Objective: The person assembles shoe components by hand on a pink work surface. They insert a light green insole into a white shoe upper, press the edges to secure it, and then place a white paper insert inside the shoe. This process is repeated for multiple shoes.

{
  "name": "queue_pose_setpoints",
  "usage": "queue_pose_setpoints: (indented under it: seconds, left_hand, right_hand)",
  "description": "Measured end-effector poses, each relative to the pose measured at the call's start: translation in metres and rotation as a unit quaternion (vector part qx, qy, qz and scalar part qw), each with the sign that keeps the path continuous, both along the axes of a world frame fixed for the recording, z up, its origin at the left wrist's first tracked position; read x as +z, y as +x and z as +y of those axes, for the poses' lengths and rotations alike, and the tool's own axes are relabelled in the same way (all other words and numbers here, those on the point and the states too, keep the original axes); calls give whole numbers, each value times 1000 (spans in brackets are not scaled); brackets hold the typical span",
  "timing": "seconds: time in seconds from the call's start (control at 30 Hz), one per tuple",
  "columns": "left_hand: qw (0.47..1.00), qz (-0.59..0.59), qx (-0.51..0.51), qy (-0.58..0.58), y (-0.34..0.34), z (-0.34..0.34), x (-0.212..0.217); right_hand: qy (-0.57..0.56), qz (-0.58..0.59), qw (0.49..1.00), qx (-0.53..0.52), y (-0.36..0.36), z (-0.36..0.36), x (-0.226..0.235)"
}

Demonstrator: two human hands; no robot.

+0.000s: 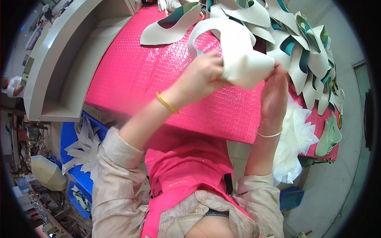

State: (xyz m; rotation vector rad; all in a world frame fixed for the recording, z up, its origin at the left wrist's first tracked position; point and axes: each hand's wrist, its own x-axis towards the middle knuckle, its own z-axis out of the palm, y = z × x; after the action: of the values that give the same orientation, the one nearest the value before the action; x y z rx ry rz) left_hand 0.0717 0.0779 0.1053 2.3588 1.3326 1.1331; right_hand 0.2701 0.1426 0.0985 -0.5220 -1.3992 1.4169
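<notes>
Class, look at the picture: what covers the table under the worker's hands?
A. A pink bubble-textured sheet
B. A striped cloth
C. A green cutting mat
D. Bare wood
A: the left hand and right hand hold a cream shoe-upper piece above a bright pink bubble-textured sheet spread over the table.

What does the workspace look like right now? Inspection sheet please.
Surface: pink textured mat covering the worktable.
Job's things: cream curved shoe-upper piece, held above the mat by both hands.
Clutter: overlapping pile of cream and teal cut shoe pieces along the far and right side; fluffy white paper stack at the right edge; white cutouts on a blue tray lower left.
Grippers: left hand and right hand both pinch the piece.
Cables: nothing seen.
Surroundings: grey shelf unit left, crowded floor below.
</notes>
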Motion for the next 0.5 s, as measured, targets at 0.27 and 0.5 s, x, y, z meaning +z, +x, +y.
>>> queue_pose_setpoints:
  seconds: [0.27,0.5]
  left_hand:
    - [953,-254,66,-150,3,-50,-71]
    - [893,-376,87,-232,1,-58,-79]
  right_hand:
    - [-14,128,984,126,-4,-65,-14]
    - [-14,62,997,35,-17,-46,5]
